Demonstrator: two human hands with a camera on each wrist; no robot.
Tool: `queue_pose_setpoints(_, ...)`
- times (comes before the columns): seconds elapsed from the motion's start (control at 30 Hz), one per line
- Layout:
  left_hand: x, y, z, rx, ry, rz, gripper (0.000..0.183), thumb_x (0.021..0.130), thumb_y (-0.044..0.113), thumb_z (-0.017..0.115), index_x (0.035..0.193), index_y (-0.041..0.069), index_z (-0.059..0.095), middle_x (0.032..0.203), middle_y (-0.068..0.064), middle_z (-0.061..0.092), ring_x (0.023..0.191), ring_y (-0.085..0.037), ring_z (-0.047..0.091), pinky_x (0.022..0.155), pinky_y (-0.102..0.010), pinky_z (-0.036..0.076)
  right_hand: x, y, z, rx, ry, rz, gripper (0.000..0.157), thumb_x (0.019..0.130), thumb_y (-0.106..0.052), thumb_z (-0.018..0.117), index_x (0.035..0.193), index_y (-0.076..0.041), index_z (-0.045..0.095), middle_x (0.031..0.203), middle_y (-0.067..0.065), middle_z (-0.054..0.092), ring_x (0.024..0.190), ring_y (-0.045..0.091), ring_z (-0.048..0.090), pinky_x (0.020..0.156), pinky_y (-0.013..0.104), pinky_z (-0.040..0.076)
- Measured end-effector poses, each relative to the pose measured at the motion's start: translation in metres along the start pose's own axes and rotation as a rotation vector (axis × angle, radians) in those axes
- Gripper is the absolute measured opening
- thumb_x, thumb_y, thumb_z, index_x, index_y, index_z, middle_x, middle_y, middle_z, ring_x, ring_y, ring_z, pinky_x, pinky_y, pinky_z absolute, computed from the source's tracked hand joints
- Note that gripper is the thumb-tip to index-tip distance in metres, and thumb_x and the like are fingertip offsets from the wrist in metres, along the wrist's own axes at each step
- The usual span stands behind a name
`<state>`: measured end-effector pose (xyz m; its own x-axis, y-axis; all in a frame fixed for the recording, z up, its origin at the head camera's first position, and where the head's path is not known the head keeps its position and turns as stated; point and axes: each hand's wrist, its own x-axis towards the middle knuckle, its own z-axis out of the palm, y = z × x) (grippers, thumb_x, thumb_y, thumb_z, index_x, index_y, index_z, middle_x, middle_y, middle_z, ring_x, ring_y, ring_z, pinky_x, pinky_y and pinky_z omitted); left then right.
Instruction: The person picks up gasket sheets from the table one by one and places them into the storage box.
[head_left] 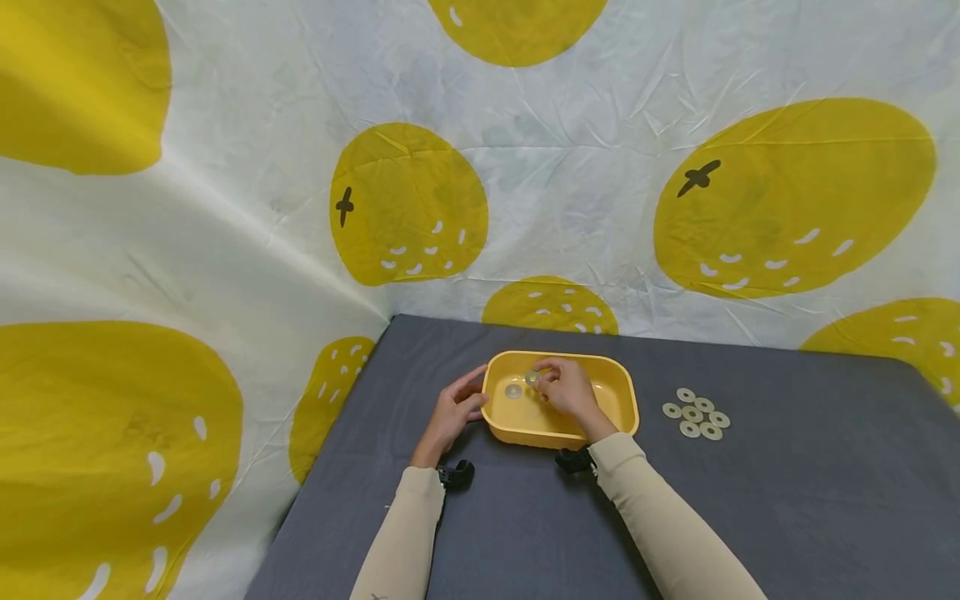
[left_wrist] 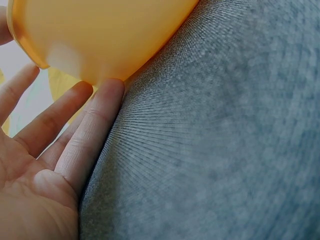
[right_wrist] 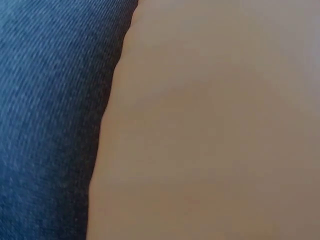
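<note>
A yellow rectangular tub (head_left: pixel 558 437) stands on the dark cloth. My left hand (head_left: pixel 452 408) is at its left end, and in the left wrist view the long fingers (left_wrist: pixel 82 142) reach out fairly straight to the tub's outer wall (left_wrist: pixel 120 35). My right hand (head_left: pixel 568 390) is over the tub's inside, pinching a flat metal washer (head_left: pixel 532 377) between thumb and fingertips. Another washer (head_left: pixel 513 391) lies on the tub floor to the left of it. A tan surface close up fills most of the right wrist view, where the hand is out of sight.
Several more washers (head_left: pixel 692 414) lie in a flat cluster on the cloth to the right of the tub. The grey-covered table (head_left: pixel 810 475) reaches back to a hanging white curtain (head_left: pixel 555 208) with a yellow fruit print.
</note>
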<state>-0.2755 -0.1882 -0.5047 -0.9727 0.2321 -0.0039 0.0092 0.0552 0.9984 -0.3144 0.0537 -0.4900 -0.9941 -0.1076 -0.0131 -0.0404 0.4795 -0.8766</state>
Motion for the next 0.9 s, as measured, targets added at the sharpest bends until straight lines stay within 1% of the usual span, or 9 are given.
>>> queue_pose_setpoints(0.13,0.0003,0.0008,0.0004,-0.004,-0.001,0.006,0.060,0.099,0.013,0.064,0.156,0.017,0.046,0.144,-0.025,0.058,0.127,-0.047,0.059,0.089,-0.035,0.062,0.0026,0.0005,0.0013,-0.071,-0.004,0.009,0.025,0.093,-0.008,0.070,0.118,-0.007,0.073,0.080,0.011,0.073,0.058,0.017,0.060,0.053,0.025,0.042)
queue_pose_setpoints(0.27,0.0000,0.0022,0.0004,-0.006,0.001,0.001,0.060,0.099,0.012,0.064,0.155,0.017,0.047,0.144,-0.025,0.058,0.128,-0.047,0.059,0.088,-0.034,0.062,0.0036,0.0002,0.0022,-0.143,-0.011,0.020,0.024,0.091,-0.008,0.070,0.115,-0.008,0.074,0.078,0.007,0.073,0.057,0.015,0.061,0.053,0.024,0.043)
queue_pose_setpoints(0.47,-0.0005,0.0039,0.0000,-0.003,-0.007,-0.009,0.060,0.099,0.011,0.063,0.156,0.017,0.045,0.146,-0.025,0.056,0.129,-0.046,0.058,0.090,-0.035,0.061,0.0032,0.0003,0.0037,-0.204,-0.021,0.014,0.025,0.089,-0.011,0.073,0.114,-0.005,0.075,0.077,0.005,0.074,0.059,0.014,0.063,0.059,0.025,0.046)
queue_pose_setpoints(0.63,-0.0006,0.0044,-0.0003,0.004,-0.016,-0.016,0.059,0.100,0.011,0.061,0.157,0.017,0.045,0.148,-0.024,0.055,0.131,-0.045,0.057,0.091,-0.035,0.061,0.0041,0.0037,0.0060,-0.252,-0.030,0.011,0.023,0.089,-0.014,0.074,0.111,-0.006,0.076,0.074,0.004,0.072,0.061,0.013,0.062,0.060,0.026,0.045)
queue_pose_setpoints(0.9,-0.0010,0.0044,0.0009,-0.023,-0.005,-0.012,0.059,0.100,0.009,0.062,0.156,0.015,0.046,0.147,-0.026,0.055,0.129,-0.048,0.057,0.088,-0.034,0.062,0.0024,0.0009,0.0062,-0.315,-0.015,0.032,0.022,0.089,-0.019,0.076,0.109,-0.009,0.077,0.082,0.005,0.068,0.069,0.018,0.058,0.062,0.027,0.042)
